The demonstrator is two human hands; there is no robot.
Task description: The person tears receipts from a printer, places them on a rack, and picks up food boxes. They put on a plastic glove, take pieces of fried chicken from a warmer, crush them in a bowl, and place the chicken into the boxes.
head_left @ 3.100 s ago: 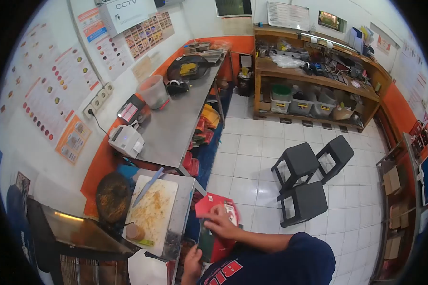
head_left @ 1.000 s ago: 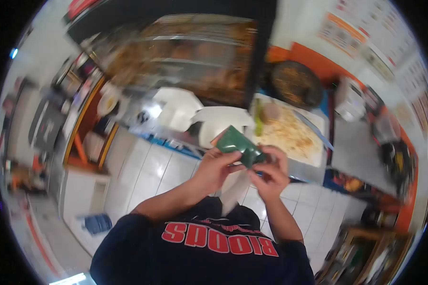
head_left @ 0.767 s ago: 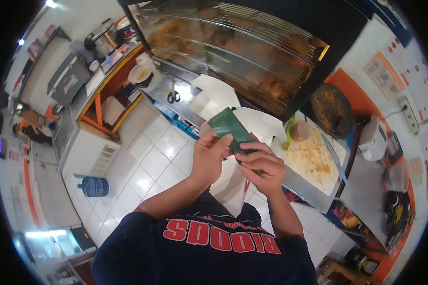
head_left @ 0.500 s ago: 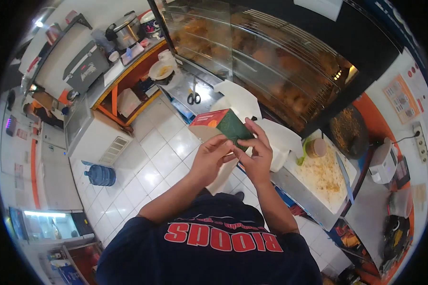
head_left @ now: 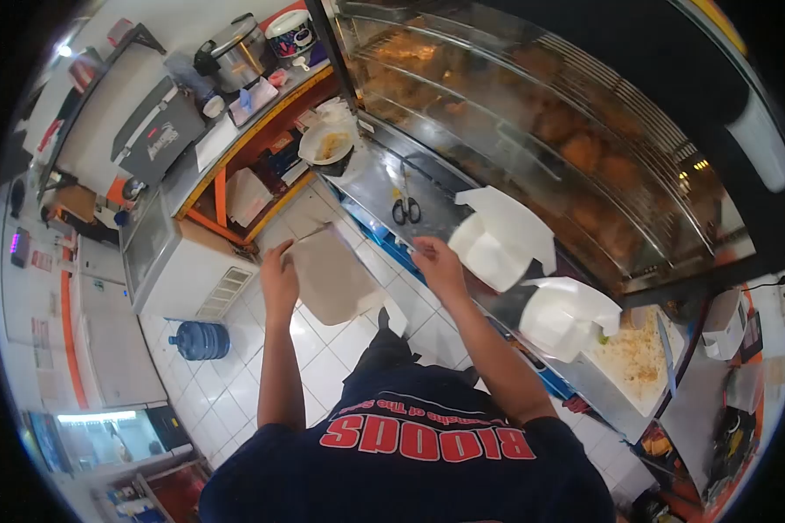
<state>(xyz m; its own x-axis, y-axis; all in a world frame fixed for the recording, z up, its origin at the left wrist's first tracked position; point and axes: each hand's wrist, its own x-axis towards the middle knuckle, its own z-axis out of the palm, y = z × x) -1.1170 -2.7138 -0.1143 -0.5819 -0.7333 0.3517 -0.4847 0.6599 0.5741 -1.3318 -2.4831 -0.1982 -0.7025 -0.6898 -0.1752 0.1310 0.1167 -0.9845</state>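
Observation:
My left hand (head_left: 279, 279) is at the left edge of a plain grey-brown cardboard sheet (head_left: 333, 277), thumb and fingers closed on its upper left side. The sheet hangs over the tiled floor in front of me. Apart from it, at the edge of the steel counter, my right hand (head_left: 442, 268) has its fingers bent and pressed together; a small pale spot shows at the tips, too small to name. Two white takeaway boxes stand with raised lids to its right: the nearer box (head_left: 497, 253) and another box (head_left: 558, 327). Scissors (head_left: 406, 210) lie beyond the right hand.
A glass display case (head_left: 532, 131) with fried food rises behind the counter (head_left: 427, 170). A bowl (head_left: 327, 144) sits at the counter's far end. At right lies a crumb-covered cutting board (head_left: 641, 366) with a knife (head_left: 669, 357). A blue water bottle (head_left: 199, 340) lies on the floor.
My hands were together on a red and green carton; now they are wide apart. The printed faces are out of sight, and a plain cardboard sheet shows. The view has shifted.

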